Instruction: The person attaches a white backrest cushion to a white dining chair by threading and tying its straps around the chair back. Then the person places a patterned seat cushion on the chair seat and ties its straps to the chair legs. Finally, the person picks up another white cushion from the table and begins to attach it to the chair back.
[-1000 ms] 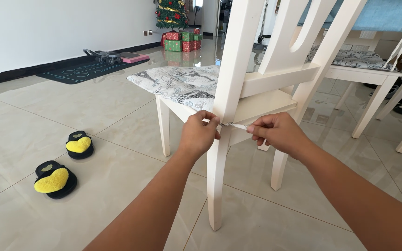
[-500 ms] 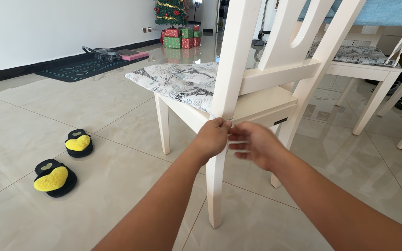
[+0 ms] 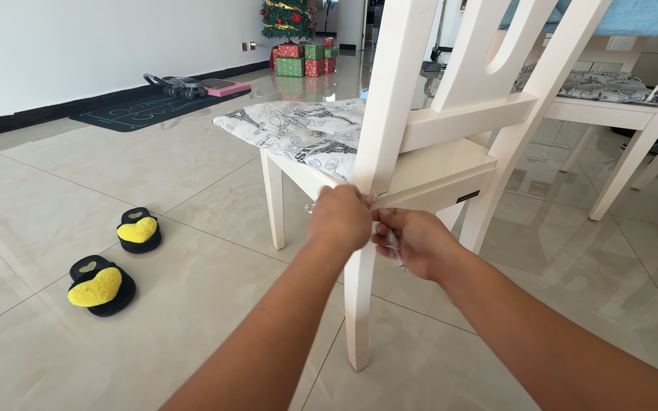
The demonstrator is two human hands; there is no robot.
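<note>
Head camera, looking down at two bare forearms reaching forward to the back of a white wooden chair (image 3: 413, 129). The left hand (image 3: 338, 219) is closed in a fist against the chair's rear leg, just under the seat edge, pinching a thin pale tie string (image 3: 378, 199) that belongs to the seat cushion (image 3: 298, 133). The right hand (image 3: 413, 242) sits just beside it, touching it, fingers curled in around the same string; the string's end is mostly hidden by the fingers. The string meets the leg where the leg joins the seat frame. The cushion is white with grey drawings and lies flat on the seat, reaching the seat's near edge.

The rear leg stands directly between the camera and the seat and blocks part of the cushion. The hands themselves cover the knot area, so how the string is wound cannot be told.

On the tiled floor (image 3: 154, 320), well to the left of the chair, lies a pair of black slippers with yellow fluffy tops (image 3: 100, 285). At the far wall stand a dark exercise mat (image 3: 138, 114), a decorated tree with wrapped gift boxes (image 3: 302, 57), and to the right another white chair (image 3: 618, 99) with a matching cushion.
</note>
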